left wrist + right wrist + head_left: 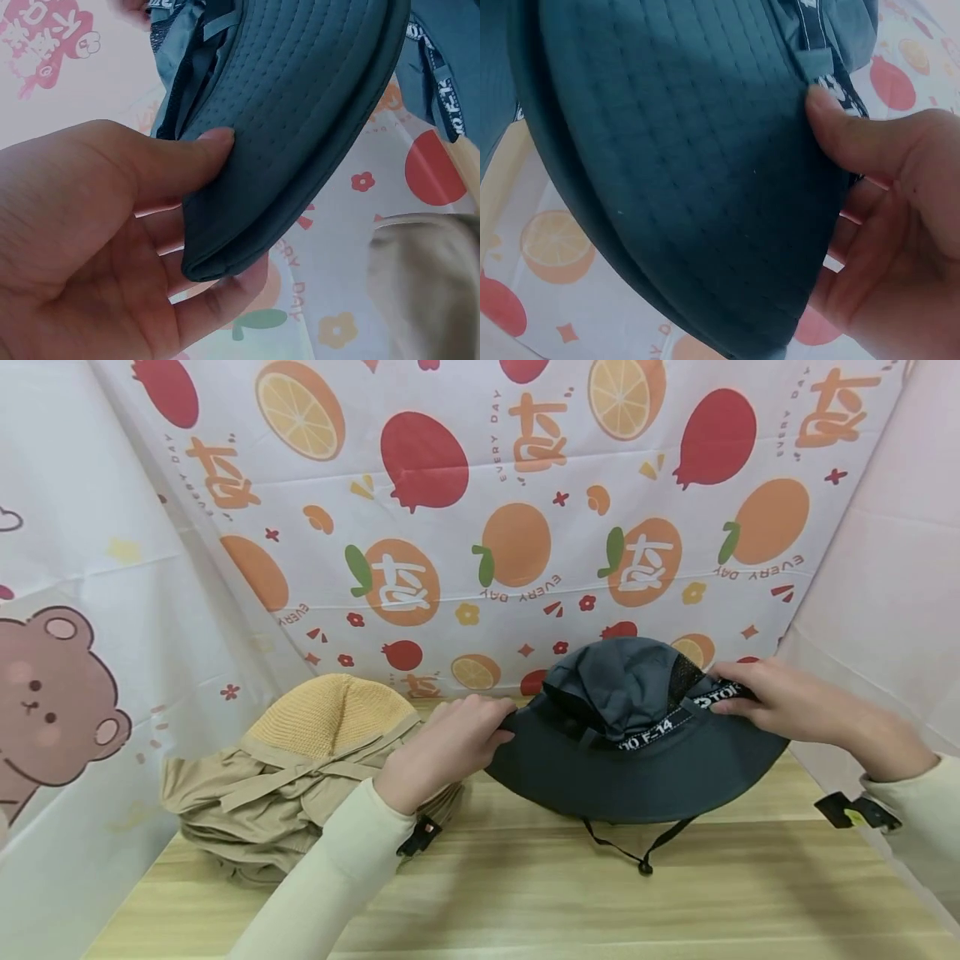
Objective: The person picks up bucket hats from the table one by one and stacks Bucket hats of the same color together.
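A dark blue-grey sun hat [637, 781] is held up by both hands over the table, its crown partly slumped and a lettered band round its base. My left hand [450, 735] pinches the left edge of the brim. In the left wrist view, the thumb lies on the stitched brim [292, 112] with fingers beneath. My right hand [795, 703] grips the right side, thumb near the lettered band [832, 90] in the right wrist view. A black chin cord [645, 864] with a toggle dangles below the brim.
Left of the dark hat, a beige hat [300, 827] with a yellow woven crown [337, 714] and a tied strap lies in a heap on the wooden table [525, 902]. Fruit-printed cloth [465, 527] hangs behind, and white cloth [60, 527] borders the left.
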The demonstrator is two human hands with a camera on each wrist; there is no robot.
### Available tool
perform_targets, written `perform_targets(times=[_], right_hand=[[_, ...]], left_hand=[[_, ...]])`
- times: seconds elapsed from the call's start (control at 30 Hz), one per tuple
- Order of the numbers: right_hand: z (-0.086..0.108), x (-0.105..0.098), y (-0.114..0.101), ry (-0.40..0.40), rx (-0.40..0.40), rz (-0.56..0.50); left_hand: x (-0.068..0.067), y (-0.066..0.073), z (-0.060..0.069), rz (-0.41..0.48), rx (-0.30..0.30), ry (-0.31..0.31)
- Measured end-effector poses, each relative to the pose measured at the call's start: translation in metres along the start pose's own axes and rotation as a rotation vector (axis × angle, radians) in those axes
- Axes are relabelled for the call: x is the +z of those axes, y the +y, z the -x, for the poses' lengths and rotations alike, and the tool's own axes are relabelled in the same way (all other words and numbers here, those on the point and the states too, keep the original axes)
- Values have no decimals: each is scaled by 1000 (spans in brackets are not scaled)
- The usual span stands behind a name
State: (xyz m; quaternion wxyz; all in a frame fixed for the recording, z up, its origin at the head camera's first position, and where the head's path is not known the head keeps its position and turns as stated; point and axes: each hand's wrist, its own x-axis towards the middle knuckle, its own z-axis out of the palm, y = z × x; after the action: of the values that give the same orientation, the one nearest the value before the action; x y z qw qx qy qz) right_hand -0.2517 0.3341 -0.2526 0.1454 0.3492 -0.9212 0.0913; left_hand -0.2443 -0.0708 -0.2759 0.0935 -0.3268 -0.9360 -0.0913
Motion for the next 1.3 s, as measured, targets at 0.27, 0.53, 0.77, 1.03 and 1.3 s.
perform_targets(times=[0.27,0.53,0.77,1.03,1.3], right_hand=[[-9,4,15,29,27,33],[-27,11,35,-38,134,-34],[-41,26,57,-99,174,-32],[-52,56,80,-215,181,-101],[-55,82,94,-322,192,-158]], left_hand=[[-2,-5,-26,-37,-53,15],[-4,-10,-51,7,-86,-6],[3,-16,-77,41,-188,-96],[28,-16,-99,-3,-287,-173],[56,-18,-107,-25,-334,-205]])
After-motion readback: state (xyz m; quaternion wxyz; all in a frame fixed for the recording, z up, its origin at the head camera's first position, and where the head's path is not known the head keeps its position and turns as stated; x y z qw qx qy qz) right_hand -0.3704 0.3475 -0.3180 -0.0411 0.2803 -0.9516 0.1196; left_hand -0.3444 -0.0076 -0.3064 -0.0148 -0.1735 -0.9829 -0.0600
